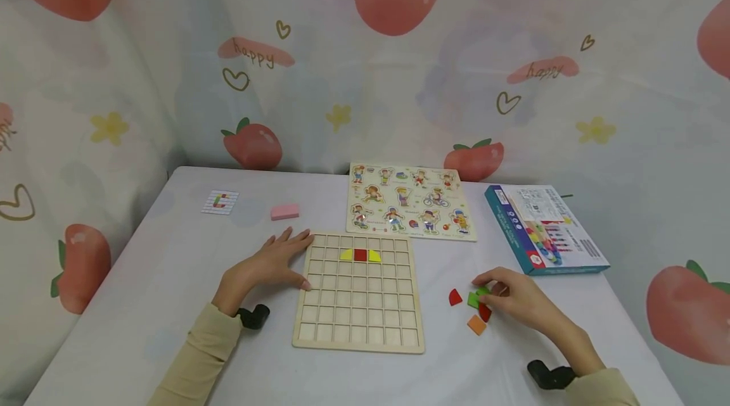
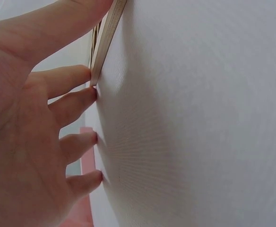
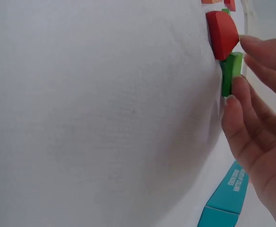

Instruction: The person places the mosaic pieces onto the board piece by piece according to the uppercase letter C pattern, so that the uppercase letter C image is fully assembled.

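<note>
A wooden grid board [image 1: 359, 304] lies flat on the white table [image 1: 171, 266], between the two hands, with bare cloth to its left, front and right. Behind it sits a picture puzzle [image 1: 407, 202], close to its far edge; a blue box [image 1: 542, 228] lies beyond the right hand [image 1: 516, 298], near the table's right edge. A pink block [image 1: 284, 211] and a small card [image 1: 220, 202] lie beyond the left hand [image 1: 274, 260], well apart from it.

The green piece [image 3: 231, 73] lies on the table right at the right fingertips [image 3: 237, 90], which touch its near edge, fingers gently bent and close together; whether they truly pinch it cannot be told. A red piece [image 3: 221, 33] touches the green one on the side away from the fingers. An orange piece [image 1: 476, 324] lies just in front of the hand, and another red piece [image 1: 454, 297] lies towards the board.

The left hand rests flat, fingers spread, with fingertips [image 2: 88, 94] against the board's left edge and the thumb along its side. Both forearms reach in from the near edge, in beige sleeves.
</note>
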`<state>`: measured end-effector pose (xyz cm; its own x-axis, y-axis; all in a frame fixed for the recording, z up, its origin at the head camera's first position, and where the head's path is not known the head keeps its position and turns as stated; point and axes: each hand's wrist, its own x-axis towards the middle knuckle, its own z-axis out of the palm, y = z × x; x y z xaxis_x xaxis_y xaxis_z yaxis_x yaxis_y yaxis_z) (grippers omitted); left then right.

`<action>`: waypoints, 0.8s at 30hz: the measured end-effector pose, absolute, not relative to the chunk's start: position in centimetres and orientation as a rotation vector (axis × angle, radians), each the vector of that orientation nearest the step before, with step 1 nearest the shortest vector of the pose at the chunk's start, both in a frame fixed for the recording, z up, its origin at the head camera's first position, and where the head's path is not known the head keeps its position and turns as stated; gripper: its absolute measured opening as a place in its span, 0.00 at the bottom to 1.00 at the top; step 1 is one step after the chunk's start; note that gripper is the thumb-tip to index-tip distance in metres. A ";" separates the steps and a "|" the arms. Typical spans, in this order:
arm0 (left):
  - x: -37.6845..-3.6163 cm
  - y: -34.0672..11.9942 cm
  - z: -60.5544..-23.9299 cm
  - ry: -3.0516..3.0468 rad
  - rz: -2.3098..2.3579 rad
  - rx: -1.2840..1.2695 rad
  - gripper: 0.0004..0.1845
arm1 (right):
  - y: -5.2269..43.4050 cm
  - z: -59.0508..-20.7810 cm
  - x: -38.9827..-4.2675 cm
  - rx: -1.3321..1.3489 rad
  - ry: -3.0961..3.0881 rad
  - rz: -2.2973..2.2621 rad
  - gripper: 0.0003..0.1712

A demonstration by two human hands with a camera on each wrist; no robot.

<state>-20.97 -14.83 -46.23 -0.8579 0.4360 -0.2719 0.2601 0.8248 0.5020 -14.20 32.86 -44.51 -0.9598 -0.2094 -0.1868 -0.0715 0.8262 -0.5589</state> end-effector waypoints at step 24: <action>-21.2 -15.1 -46.6 2.627 0.663 0.553 0.57 | 31.6 -44.7 -14.4 -0.243 2.729 -0.780 0.16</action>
